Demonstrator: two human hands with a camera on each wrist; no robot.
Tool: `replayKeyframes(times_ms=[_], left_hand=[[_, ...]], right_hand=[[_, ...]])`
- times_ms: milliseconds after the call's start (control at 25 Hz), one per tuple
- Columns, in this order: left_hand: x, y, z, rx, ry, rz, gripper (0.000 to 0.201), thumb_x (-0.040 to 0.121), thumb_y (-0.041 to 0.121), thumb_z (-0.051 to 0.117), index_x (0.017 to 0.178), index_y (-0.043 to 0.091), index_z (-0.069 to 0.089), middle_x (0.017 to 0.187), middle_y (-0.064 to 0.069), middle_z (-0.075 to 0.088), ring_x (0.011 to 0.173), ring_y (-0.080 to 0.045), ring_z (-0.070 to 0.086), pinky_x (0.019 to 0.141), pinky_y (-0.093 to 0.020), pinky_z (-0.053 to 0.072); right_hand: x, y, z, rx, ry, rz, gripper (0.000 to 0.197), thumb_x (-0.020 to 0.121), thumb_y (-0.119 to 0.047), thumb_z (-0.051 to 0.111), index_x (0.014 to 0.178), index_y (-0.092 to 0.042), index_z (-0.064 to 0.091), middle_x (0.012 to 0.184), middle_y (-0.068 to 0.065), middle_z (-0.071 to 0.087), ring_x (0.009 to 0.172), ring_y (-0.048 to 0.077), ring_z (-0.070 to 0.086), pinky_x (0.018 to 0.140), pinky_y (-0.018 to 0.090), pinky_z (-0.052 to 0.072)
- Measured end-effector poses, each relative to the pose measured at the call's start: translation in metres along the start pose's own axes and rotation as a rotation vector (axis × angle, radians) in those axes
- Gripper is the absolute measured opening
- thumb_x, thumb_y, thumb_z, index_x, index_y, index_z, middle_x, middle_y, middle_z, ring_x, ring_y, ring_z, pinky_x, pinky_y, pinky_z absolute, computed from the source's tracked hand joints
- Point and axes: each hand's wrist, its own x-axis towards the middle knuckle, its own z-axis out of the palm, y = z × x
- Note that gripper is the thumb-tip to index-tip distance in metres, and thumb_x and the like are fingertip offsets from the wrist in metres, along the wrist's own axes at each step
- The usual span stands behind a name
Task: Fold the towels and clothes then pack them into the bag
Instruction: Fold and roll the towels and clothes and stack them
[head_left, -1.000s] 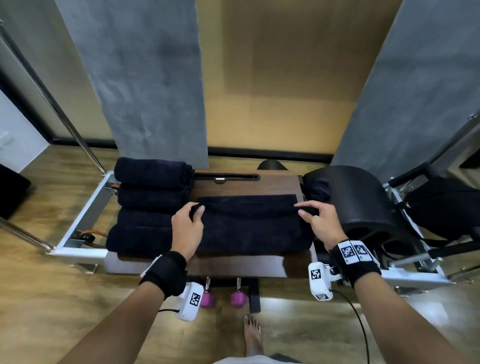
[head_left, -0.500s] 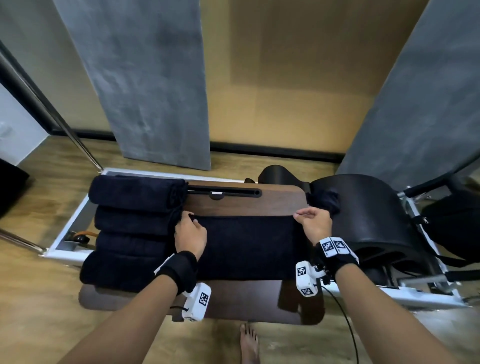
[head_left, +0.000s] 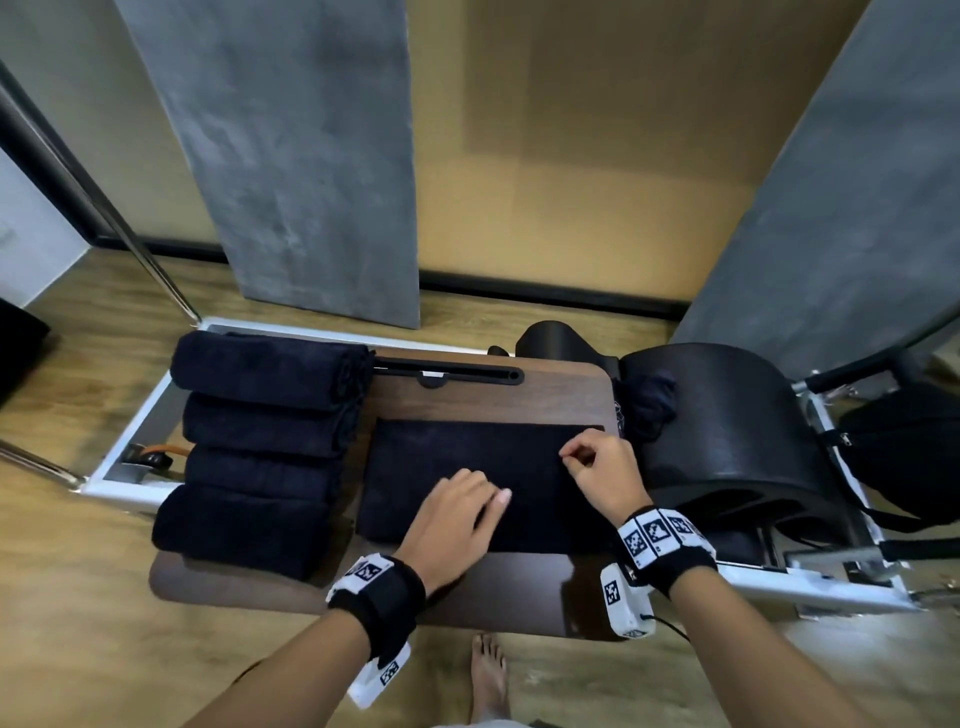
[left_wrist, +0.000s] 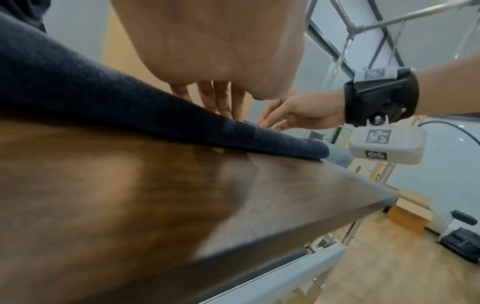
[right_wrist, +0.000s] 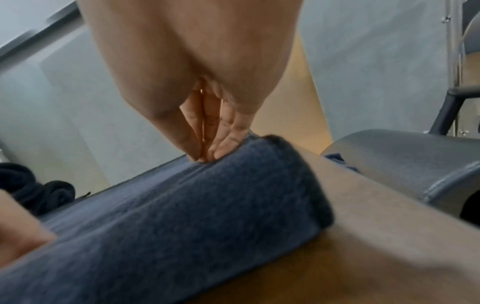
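Dark folded towel (head_left: 467, 467) lying flat on the wooden desk (head_left: 519, 587), long axis running left to right. Left hand (head_left: 457, 509) spread flat, pressing the towel's middle; right hand (head_left: 605, 475) pinching its upper layer near the right end. Four rolled towels (head_left: 260, 447) stacked side by side at the desk's left. Black bag (head_left: 904, 457) off to the far right, contents hidden
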Motion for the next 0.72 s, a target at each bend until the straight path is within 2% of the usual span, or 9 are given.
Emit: replayKeyframes(times_ms=[80, 160, 240, 280, 360, 480, 520, 640, 720], left_hand=[[-0.010, -0.002, 0.000, 0.096, -0.055, 0.028, 0.042, 0.113, 0.046, 0.037, 0.101, 0.021, 0.069, 0.100, 0.011, 0.061, 0.097, -0.015, 0.058, 0.082, -0.034, 0.044], [-0.011, -0.005, -0.004, 0.193, -0.044, -0.004, 0.047, 0.111, 0.052, 0.037, 0.104, 0.021, 0.072, 0.104, 0.010, 0.065, 0.101, -0.015, 0.060, 0.089, -0.034, 0.043], [-0.008, -0.006, -0.010, 0.267, -0.043, -0.066, 0.050, 0.109, 0.054, 0.040, 0.114, 0.020, 0.076, 0.115, 0.008, 0.069, 0.114, -0.015, 0.061, 0.104, -0.036, 0.041], [-0.007, -0.007, -0.012, 0.295, -0.079, -0.103, 0.050, 0.109, 0.054, 0.040, 0.125, 0.020, 0.073, 0.127, 0.006, 0.067, 0.126, -0.015, 0.057, 0.113, -0.038, 0.035], [-0.014, -0.008, -0.013, 0.319, -0.176, -0.165, 0.053, 0.110, 0.049, 0.039, 0.150, 0.018, 0.057, 0.156, 0.004, 0.051, 0.154, -0.017, 0.034, 0.127, -0.042, 0.018], [-0.049, -0.005, -0.004, 0.243, -0.225, -0.168, 0.062, 0.113, 0.044, 0.035, 0.168, 0.017, 0.025, 0.177, 0.002, 0.013, 0.164, -0.017, -0.003, 0.132, -0.051, 0.005], [-0.067, -0.002, -0.001, 0.206, -0.211, -0.124, 0.063, 0.113, 0.046, 0.033, 0.169, 0.017, 0.022, 0.178, 0.002, 0.006, 0.164, -0.016, -0.008, 0.132, -0.052, 0.004], [-0.114, 0.003, 0.003, 0.190, -0.231, 0.019, 0.070, 0.110, 0.059, 0.030, 0.168, 0.019, 0.025, 0.178, 0.004, 0.005, 0.162, -0.010, -0.010, 0.132, -0.051, 0.006], [-0.132, -0.002, 0.000, 0.222, -0.298, 0.029, 0.080, 0.104, 0.065, 0.033, 0.170, 0.023, 0.014, 0.177, 0.008, -0.005, 0.161, -0.009, -0.017, 0.132, -0.050, -0.002]], right_hand=[[-0.016, -0.003, -0.005, -0.072, -0.005, 0.009, 0.012, 0.085, -0.001, 0.073, 0.084, -0.012, 0.078, 0.087, 0.000, 0.071, 0.080, 0.018, 0.066, 0.085, 0.039, 0.057], [-0.038, -0.008, -0.006, -0.224, -0.056, 0.035, 0.012, 0.085, -0.008, 0.069, 0.083, -0.017, 0.076, 0.088, -0.001, 0.071, 0.086, 0.020, 0.066, 0.085, 0.037, 0.056], [-0.066, -0.016, -0.001, -0.359, -0.146, 0.011, 0.011, 0.083, -0.016, 0.065, 0.084, -0.022, 0.074, 0.091, -0.002, 0.071, 0.093, 0.021, 0.066, 0.084, 0.033, 0.053], [-0.080, -0.021, 0.005, -0.354, -0.196, -0.023, 0.011, 0.083, -0.018, 0.065, 0.087, -0.023, 0.074, 0.091, -0.004, 0.071, 0.095, 0.019, 0.065, 0.085, 0.031, 0.051], [-0.107, -0.029, 0.020, -0.269, -0.276, -0.113, 0.015, 0.085, -0.021, 0.067, 0.096, -0.026, 0.076, 0.093, -0.008, 0.070, 0.098, 0.013, 0.060, 0.088, 0.028, 0.049], [-0.138, -0.035, 0.042, -0.162, -0.272, -0.201, 0.022, 0.090, -0.029, 0.070, 0.112, -0.028, 0.075, 0.097, -0.014, 0.061, 0.100, 0.007, 0.053, 0.090, 0.025, 0.047], [-0.147, -0.036, 0.047, -0.128, -0.246, -0.203, 0.026, 0.091, -0.032, 0.070, 0.116, -0.029, 0.073, 0.100, -0.015, 0.059, 0.102, 0.006, 0.052, 0.090, 0.025, 0.047], [-0.169, -0.036, 0.060, -0.061, -0.184, -0.196, 0.035, 0.091, -0.039, 0.071, 0.125, -0.031, 0.070, 0.109, -0.017, 0.054, 0.110, 0.005, 0.051, 0.094, 0.027, 0.048], [-0.178, -0.037, 0.064, -0.052, -0.160, -0.198, 0.043, 0.090, -0.052, 0.070, 0.128, -0.033, 0.067, 0.113, -0.018, 0.052, 0.112, 0.003, 0.049, 0.096, 0.025, 0.047]])
